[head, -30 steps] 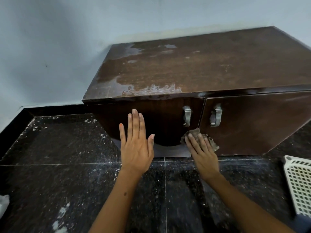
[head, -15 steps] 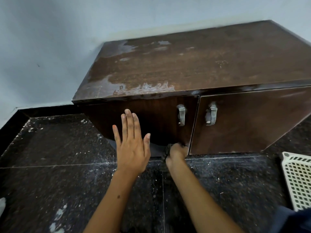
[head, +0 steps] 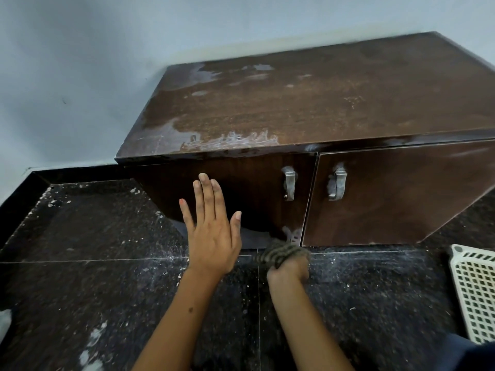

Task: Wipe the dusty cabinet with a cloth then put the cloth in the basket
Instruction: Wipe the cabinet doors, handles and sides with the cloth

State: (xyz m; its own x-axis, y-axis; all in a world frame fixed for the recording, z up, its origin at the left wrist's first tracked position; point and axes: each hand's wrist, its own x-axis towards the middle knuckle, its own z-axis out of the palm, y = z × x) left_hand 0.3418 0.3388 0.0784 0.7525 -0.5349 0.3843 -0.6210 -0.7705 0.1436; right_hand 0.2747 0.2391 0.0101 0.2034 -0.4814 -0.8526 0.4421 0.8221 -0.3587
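Note:
A low dark brown cabinet point(head: 308, 108) with a dusty top and two doors stands against the pale wall. My left hand point(head: 211, 231) lies flat with straight fingers against the left door. My right hand point(head: 288, 271) grips a bunched grey-brown cloth point(head: 284, 251) at the bottom edge of the left door, close to the gap between the doors. White dust smears show just above the cloth. A white lattice basket point(head: 474, 290) sits on the floor at the right edge.
Two metal handles point(head: 289, 183) sit near the doors' meeting edge. The dark speckled floor point(head: 93, 263) carries white dust and flecks. A dark blue piece of clothing point(head: 468, 354) shows at the bottom right corner.
My right hand with the cloth slid from the right door's lower left down and left to the left door's bottom edge, curling round the cloth. My left hand stayed flat on the door.

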